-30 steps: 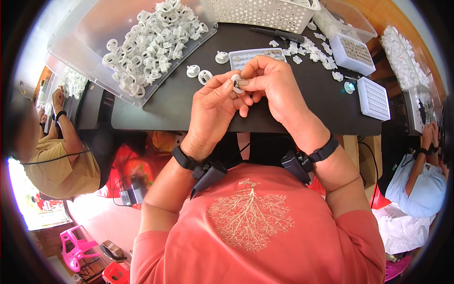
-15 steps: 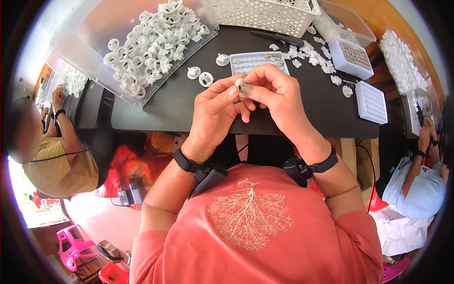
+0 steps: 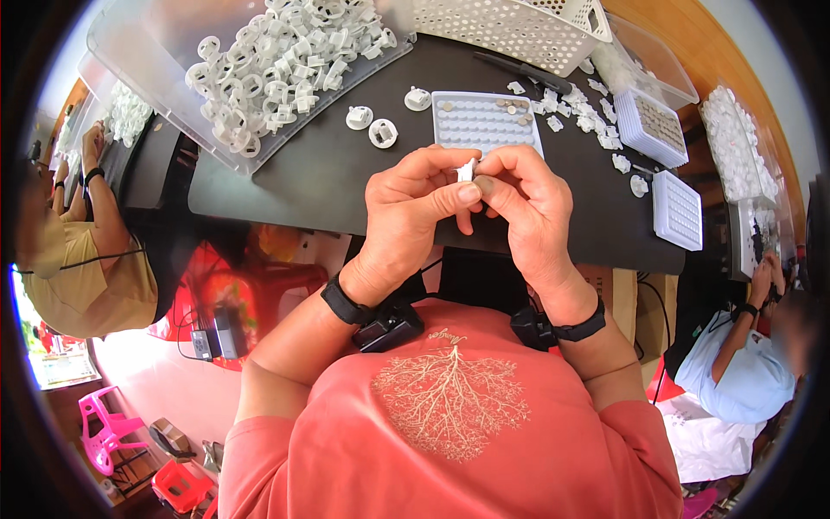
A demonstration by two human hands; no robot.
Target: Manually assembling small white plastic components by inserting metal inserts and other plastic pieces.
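My left hand pinches a small white plastic part between thumb and fingers, holding it upright just beyond the near edge of the desk. Close against it, my right hand has its thumb and fingertips closed on a small round grey button cell. The fingers partly cover both pieces. Just past my fingertips lies a pale tray with rows of round pockets and a few button cells along its far side. Left of this tray, several white round holders rest on the dark desk.
A clear bin heaped with white holders stands far left. At the back are a white perforated basket and a dark pen-like tool. Loose white pieces, stacked trays and another tray lie right. People work on both sides.
Both hands have come nearer to me, uncovering more of the tray. The white part has turned in my left fingers, and the grey button cell now shows at my right thumb.
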